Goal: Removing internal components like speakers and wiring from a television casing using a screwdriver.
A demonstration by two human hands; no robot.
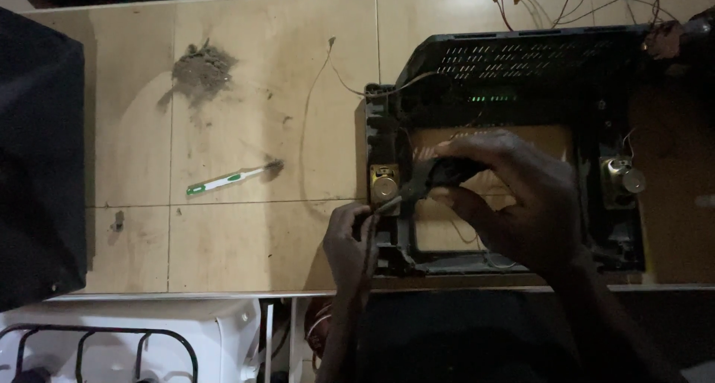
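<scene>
The right hand (pixel 514 197) is pinching a dark cable (pixel 432 176) between thumb and fingers, so its grip is closed tight on the cable. The left hand (pixel 350 241) is curling its fingers around the lower end of the same cable, and its grip is closed on it too. The cable is running between the two hands, over the left edge of a black plastic frame (pixel 521 70). The frame is lying flat on the table (pixel 246 234), open in the middle, with rows of slots along its far side. A small round speaker (pixel 384 186) is sitting in the frame just beside the cable. Another round speaker (pixel 624 176) is sitting on the frame's right side. Thin wires (pixel 313 107) are trailing from the frame across the table. Well apart to the left, a white and green toothbrush (pixel 227 180) is lying near a pile of dust (pixel 201 70).
</scene>
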